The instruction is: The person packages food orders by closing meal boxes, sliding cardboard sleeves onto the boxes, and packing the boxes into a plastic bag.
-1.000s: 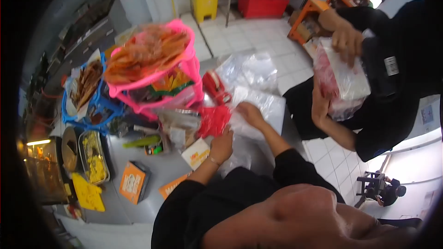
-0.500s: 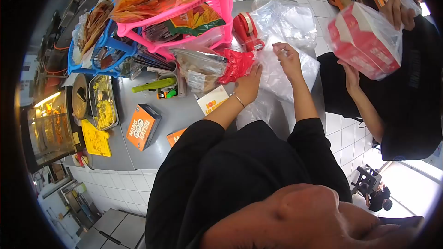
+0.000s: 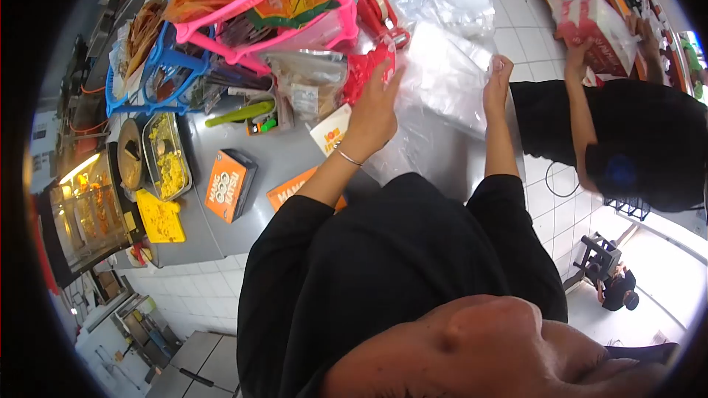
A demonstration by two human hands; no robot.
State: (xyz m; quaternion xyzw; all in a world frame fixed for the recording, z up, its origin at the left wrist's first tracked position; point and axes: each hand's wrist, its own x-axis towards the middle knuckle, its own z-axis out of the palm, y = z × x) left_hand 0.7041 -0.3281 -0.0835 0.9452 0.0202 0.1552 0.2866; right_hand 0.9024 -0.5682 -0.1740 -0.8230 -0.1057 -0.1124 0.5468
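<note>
My left hand [image 3: 375,112] is over the steel table with its fingers apart. Its fingertips overlap the red plastic bags [image 3: 361,74] and the left side of the clear plastic bags [image 3: 450,77]. At the other side of the clear stack, my right hand [image 3: 497,87] has its fingers curled together at the edge of a bag; the exact pinch is hard to see. A red tape dispenser [image 3: 378,18] stands just beyond the bags. Below my left wrist lie a white-and-yellow printed card [image 3: 330,130] and an orange box [image 3: 292,186].
A pink basket [image 3: 258,44] and a blue basket [image 3: 158,77] hold packets. Another orange box [image 3: 230,186], a glass dish [image 3: 167,158] of yellow food and a yellow cutting board [image 3: 161,217] are on the left. A co-worker [image 3: 619,133] at right holds a bagged red-and-white box [image 3: 596,33].
My left hand has lifted off the red bags, its fingers now spread. My right hand has moved right to the clear bags' edge. The co-worker has turned away with the bagged box.
</note>
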